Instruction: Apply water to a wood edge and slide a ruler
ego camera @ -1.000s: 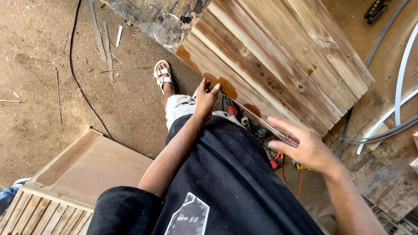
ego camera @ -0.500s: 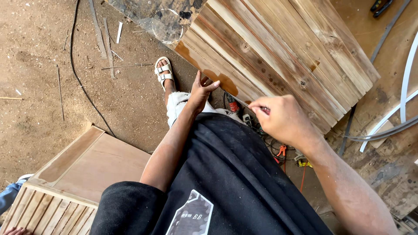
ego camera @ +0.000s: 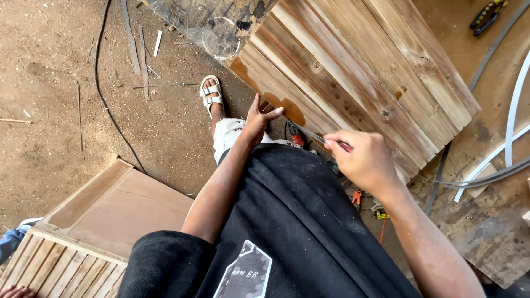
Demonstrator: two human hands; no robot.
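Observation:
A panel of glued wooden slats (ego camera: 359, 72) lies tilted in front of me, with a darker wet patch (ego camera: 287, 107) near its lower edge. My left hand (ego camera: 258, 118) rests with fingers spread against that edge beside the patch. My right hand (ego camera: 361, 160) is closed around a thin metal tool (ego camera: 312, 134), whose tip points toward the panel's edge close to my left thumb. I wear a black shirt (ego camera: 287, 221).
A white sandal (ego camera: 210, 94) on a foot stands on the dirt floor. A black cable (ego camera: 113, 105) crosses the ground. A plywood board and a slatted panel (ego camera: 94, 221) lie at lower left. Curved white strips (ego camera: 510, 127) and pliers (ego camera: 486, 14) sit on the right.
My right hand has swung left from the right side and closed around the thin tool, bringing it to the panel's edge. My left hand stays on the panel.

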